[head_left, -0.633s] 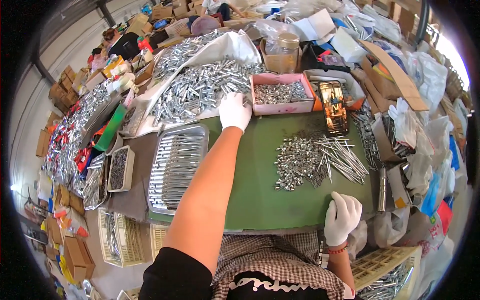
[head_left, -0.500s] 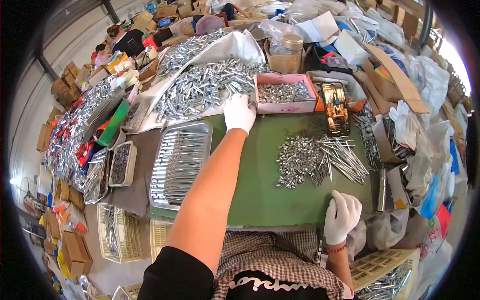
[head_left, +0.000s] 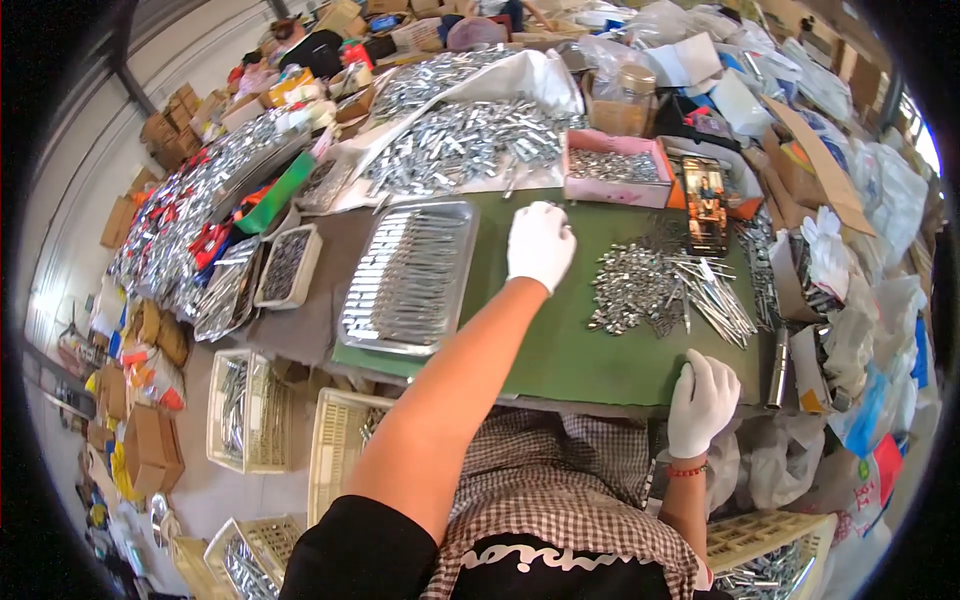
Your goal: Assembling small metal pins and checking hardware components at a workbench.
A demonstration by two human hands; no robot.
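Note:
My left hand, in a white glove, is over the green table mat with its fingers curled under. Whatever they hold, if anything, is hidden. It is between a metal tray of thin metal rods in rows and a heap of small metal nuts. Beside the nuts lies a loose bunch of long metal pins. At the mat's front edge rests my right hand, also gloved, its fingers closed and their inside out of sight. Beyond the left hand, many silvery metal sleeves are piled on white cloth.
A pink box of small metal parts stands at the back, with a phone propped upright to its right. Left of the tray is a small bin of dark screws. Crates stand below the table; another person sits far left.
My left hand has come back from the edge of the sleeve pile to above the mat, fingers now curled. My right hand stays at the mat's front edge. The whole view has shifted.

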